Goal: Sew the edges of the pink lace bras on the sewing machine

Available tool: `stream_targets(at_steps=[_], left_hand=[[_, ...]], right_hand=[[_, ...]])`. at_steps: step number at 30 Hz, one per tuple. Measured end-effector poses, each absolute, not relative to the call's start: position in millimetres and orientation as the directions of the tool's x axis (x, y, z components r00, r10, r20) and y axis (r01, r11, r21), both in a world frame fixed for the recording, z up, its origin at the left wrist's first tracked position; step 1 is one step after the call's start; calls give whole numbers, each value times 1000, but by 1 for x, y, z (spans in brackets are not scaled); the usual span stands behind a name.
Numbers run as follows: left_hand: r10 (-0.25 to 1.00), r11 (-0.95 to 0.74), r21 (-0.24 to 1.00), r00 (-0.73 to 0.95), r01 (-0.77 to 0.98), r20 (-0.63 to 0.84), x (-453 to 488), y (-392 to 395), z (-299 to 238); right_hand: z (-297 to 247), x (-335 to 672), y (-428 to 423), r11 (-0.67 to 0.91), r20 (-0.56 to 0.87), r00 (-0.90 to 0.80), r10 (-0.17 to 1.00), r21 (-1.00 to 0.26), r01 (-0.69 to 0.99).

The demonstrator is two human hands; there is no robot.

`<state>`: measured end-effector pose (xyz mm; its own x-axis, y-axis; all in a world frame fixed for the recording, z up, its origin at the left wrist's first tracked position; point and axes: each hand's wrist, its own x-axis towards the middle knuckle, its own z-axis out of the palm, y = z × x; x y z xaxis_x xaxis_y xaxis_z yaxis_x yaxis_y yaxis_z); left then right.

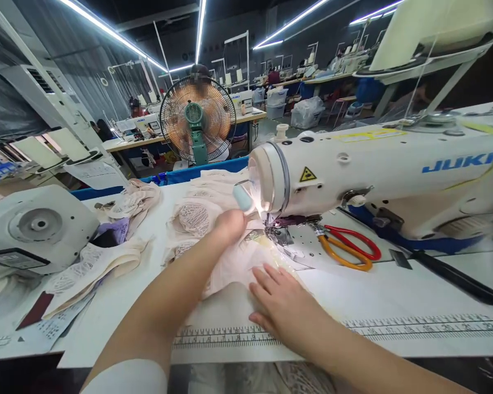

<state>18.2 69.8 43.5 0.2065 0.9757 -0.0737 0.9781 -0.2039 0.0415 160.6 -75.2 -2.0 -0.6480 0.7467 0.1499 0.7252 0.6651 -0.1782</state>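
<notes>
A white JUKI sewing machine [378,164] stands on the white table [394,290]. A pale pink lace garment piece [238,262] lies under its needle area [273,227], lit by the machine's lamp. My left hand [230,225] reaches to the cloth just left of the needle, fingers curled and closed on the fabric. My right hand [281,303] lies flat on the near part of the cloth, fingers stretched out and apart.
Scissors with red and orange handles [349,249] lie on the machine bed. A black tool [456,276] lies at the right. Lace pieces [107,262] pile up at the left beside another machine [33,227]. A fan [198,123] stands behind; people work farther back.
</notes>
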Motion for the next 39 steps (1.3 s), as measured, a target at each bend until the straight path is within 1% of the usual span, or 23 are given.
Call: stream_targets(at_steps=[3, 5, 7, 9, 11, 14, 18, 21, 24, 27, 33, 39], left_hand=[[966, -250, 26, 251, 968, -57, 17, 57, 61], [930, -360, 17, 360, 933, -69, 18, 39, 69], [833, -546, 20, 545, 838, -94, 15, 17, 67], [702, -710, 15, 709, 704, -75, 9, 0, 55], [627, -779, -12, 779, 627, -14, 1, -11, 38], [635, -770, -32, 771, 637, 52, -4, -12, 18], [657, -750, -34, 749, 661, 79, 0, -2, 11], [667, -741, -27, 740, 671, 87, 5, 4, 14], [677, -732, -23, 731, 681, 80, 8, 6, 17], [678, -731, -19, 730, 682, 83, 10, 7, 17], [630, -772, -2, 764, 636, 140, 10, 14, 14], [626, -776, -15, 773, 630, 104, 12, 19, 19]], right_hand=[[1, 178, -65, 691, 137, -677, 723, -166, 704], [3, 184, -62, 710, 132, -698, 704, -178, 682], [3, 186, -63, 718, 133, -707, 694, -185, 671], [1, 188, -66, 721, 146, -706, 692, -173, 671], [-3, 191, -70, 733, 176, -712, 680, -153, 663], [-13, 199, -72, 756, 243, -721, 649, -103, 646], [-27, 211, -69, 750, 364, -694, 621, -19, 661], [-34, 215, -67, 737, 448, -655, 608, -13, 675], [-38, 216, -68, 719, 496, -613, 615, -34, 694], [-37, 216, -68, 713, 500, -599, 625, -55, 699], [-37, 216, -68, 709, 483, -597, 641, -73, 701], [-36, 216, -68, 684, 497, -579, 646, -39, 729]])
